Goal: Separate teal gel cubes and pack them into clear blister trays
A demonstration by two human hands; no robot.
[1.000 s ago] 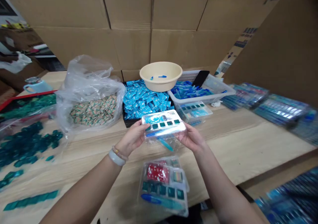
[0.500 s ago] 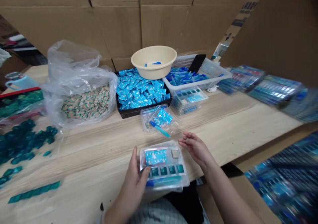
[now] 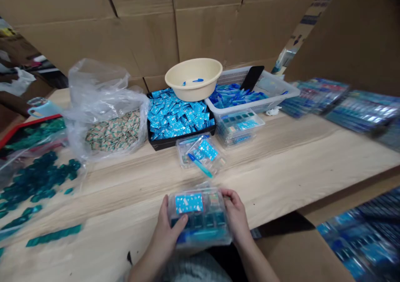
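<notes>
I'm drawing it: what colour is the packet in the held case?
The packet is bright blue with white marks, best seen in the head view.

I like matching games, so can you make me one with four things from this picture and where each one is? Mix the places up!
Things
A. Big pile of blue packets
B. Clear plastic case
C. Tan-and-green pieces
D. Flat black thing

Places
1. Between the left hand and the right hand
2. In the white basket
3. In the black tray
4. In the clear bag

Right pairs: A-3, B-1, C-4, D-2
</notes>
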